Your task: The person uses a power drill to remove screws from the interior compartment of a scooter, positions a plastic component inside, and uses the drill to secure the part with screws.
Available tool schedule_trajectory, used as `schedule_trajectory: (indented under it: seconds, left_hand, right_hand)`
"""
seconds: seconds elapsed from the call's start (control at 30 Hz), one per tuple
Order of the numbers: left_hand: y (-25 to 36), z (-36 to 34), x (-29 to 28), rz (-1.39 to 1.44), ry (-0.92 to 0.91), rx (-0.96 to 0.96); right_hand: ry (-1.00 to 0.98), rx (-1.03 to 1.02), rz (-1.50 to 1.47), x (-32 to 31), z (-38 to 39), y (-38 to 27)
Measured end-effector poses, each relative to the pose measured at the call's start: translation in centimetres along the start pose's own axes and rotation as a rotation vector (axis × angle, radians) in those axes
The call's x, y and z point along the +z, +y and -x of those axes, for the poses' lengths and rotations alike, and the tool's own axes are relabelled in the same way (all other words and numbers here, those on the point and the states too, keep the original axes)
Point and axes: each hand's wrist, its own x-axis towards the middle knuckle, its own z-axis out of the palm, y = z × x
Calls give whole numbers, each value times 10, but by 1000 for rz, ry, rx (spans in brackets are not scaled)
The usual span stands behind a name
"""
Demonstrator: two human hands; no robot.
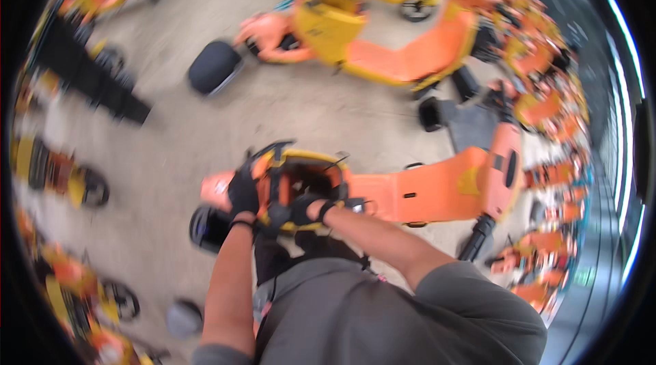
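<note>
Both hands (243,193) (305,209), fingers too blurry to tell, are touching a likely heavy scooter (437,187), best held by its yellow rim (314,155).

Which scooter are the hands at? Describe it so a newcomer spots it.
Start at the grey shirt at the bottom centre. Directly above it, an orange-and-yellow scooter stretches across the pale floor, its dark open cavity towards the left. Unlike the similar scooter higher up, it has the dark-gloved left hand and right hand at its left half.
</note>
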Motion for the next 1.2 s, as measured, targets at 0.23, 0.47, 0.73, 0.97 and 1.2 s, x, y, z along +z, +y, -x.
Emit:
schedule_trajectory:
  seconds: [0.23, 0.47, 0.73, 0.97, 1.2]
  left_hand:
    - [11, -6, -18, 260, -61, -144]
    - [20, -10, -39, 235, -123, 42]
    - [13, -20, -14, 141, -163, 5]
    - [20, -10, -43, 136, -132, 118]
    - [-1, -25, -3, 136, -182, 92]
  right_hand:
    - [252, 118, -56, -18, 34, -27]
    - [379, 176, -155, -15, 18, -14]
    - [387, 292, -219, -3, 22, -6]
    - [446, 306, -246, -3, 17, -17]
    - [437, 321, -245, 1, 17, -13]
